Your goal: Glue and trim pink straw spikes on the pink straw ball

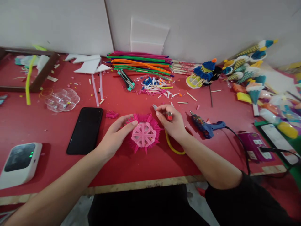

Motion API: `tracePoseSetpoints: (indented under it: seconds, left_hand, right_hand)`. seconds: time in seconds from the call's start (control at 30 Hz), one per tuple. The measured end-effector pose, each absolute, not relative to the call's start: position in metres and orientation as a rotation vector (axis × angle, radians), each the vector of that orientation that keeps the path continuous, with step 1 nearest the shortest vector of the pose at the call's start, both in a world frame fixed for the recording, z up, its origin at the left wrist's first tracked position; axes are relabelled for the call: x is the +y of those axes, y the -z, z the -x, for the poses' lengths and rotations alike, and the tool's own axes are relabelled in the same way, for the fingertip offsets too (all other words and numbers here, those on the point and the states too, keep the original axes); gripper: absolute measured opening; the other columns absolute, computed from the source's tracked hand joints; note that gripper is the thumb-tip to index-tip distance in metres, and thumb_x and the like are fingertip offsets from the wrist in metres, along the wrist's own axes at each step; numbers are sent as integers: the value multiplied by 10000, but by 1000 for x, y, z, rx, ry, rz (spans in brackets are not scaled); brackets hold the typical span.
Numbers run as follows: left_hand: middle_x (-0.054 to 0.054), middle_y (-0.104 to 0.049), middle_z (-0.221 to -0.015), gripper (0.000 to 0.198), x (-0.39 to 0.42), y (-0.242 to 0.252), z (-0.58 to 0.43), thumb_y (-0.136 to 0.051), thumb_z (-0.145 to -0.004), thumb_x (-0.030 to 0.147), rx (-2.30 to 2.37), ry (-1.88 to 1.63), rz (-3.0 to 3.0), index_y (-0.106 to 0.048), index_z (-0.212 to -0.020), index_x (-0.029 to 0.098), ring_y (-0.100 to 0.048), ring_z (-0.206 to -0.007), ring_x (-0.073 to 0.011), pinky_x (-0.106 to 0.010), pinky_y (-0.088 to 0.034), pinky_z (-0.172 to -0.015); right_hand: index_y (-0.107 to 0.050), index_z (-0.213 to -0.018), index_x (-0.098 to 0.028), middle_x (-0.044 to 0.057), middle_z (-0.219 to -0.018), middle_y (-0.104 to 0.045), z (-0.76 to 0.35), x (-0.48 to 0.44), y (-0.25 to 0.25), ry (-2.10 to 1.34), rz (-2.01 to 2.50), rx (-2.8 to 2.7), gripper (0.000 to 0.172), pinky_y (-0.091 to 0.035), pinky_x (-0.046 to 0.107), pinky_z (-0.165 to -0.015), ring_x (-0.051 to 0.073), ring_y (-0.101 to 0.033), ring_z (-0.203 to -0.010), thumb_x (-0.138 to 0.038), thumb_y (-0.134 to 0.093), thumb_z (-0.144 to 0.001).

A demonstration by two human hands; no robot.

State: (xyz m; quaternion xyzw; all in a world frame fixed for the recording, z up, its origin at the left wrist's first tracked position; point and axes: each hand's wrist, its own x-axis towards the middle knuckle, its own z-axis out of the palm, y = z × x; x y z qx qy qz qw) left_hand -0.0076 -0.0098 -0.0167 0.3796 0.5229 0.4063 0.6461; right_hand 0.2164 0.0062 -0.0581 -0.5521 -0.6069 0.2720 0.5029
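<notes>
Ornament (143, 135) sits with one edge in left hand (119, 128)

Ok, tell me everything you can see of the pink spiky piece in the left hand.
The pink spiky piece is roughly round. Its pale pink face has bars crossing like spokes, with gaps between; they look like foam or plastic. Darker magenta spikes fan out around the rim. The spoked face is turned toward the camera. The left hand grips its left side, thumb over the edge. It is over the red table; whether it touches is unclear.
</notes>
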Motion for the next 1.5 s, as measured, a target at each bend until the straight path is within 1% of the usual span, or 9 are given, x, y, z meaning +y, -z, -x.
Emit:
tracePoseSetpoints:
  seconds: [0.2,0.47,0.6,0.7,0.83,0.97,1.2,1.37,1.5]
  left_hand:
    - [-119,-778,-1253,663,2,30,14,-669,-842,763,1043,-1016,-874,-771,-1185,204,-679,-1253,-364,-495,-538,-1067]
    - [-122,-757,-1325,759,12,43,23,-501,-886,849,1081,-1079,-1230,-759,-1227,222,-669,-1274,-360,-498,-546,-1057]
    - [-105,-792,-1235,548,15,38,24,-523,-962,680,1218,-1114,-1495,-778,-1089,211,-701,-1204,-312,-467,-522,-1089]
    - [-57,-808,-1069,273,18,29,27,-624,-928,456,1358,-1086,-1599,-760,-1014,236,-734,-1032,-266,-431,-576,-976]
    - [-63,-789,-1088,193,21,12,36,-633,-904,334,1377,-957,-1864,-731,-1047,250,-729,-1001,-266,-451,-599,-918]
    - [-47,-774,-1170,240,12,-4,41,-593,-891,162,1303,-1068,-2298,-708,-1051,299,-705,-1156,-277,-490,-542,-1069]
    - [-76,-787,-1133,146,-3,8,43,-611,-938,203,1102,-1369,-2528,-664,-1067,245,-718,-1135,-273,-496,-521,-1065]
    - [-26,-731,-834,76,-6,13,51,-609,-905,187,1127,-1245,-2540,-614,-859,247,-692,-838,-233,-440,-552,-867]
    - [-39,-749,-957,47,-7,14,50,-629,-910,218,1147,-1167,-2469,-624,-948,247,-706,-911,-241,-450,-563,-908]
  right_hand:
    - [-687,-902,-233,25,-859,-730,-221,12,64,-601,1288,-1545,74,-520,340,-731,180,-628,-747,-301,-658,-907]
    - [-684,-859,-225,0,-792,-691,-231,29,67,-686,1254,-1502,65,-500,342,-733,160,-601,-717,-290,-683,-857]
    - [-673,-854,-216,-8,-760,-660,-234,33,67,-760,1167,-1512,99,-501,324,-703,147,-589,-695,-313,-689,-848]
    - [-656,-864,-214,-18,-741,-628,-234,36,68,-775,1161,-1497,132,-508,312,-694,138,-580,-689,-345,-673,-870]
    - [-665,-868,-213,-3,-762,-659,-234,32,63,-694,1094,-1588,158,-500,290,-651,136,-590,-690,-366,-674,-904]
    - [-688,-915,-210,19,-796,-715,-237,17,47,-418,960,-1768,113,-475,266,-581,115,-571,-616,-304,-644,-960]
    - [-695,-996,-232,31,-803,-734,-236,-15,24,-146,636,-1907,46,-571,303,-675,162,-694,-739,-264,-665,-986]
    - [-701,-932,-241,9,-769,-727,-233,-14,30,-110,609,-1981,56,-572,293,-650,146,-678,-689,-250,-686,-985]
    - [-736,-897,-238,0,-739,-725,-237,-13,32,-145,803,-1961,86,-533,270,-612,128,-645,-644,-266,-714,-975]
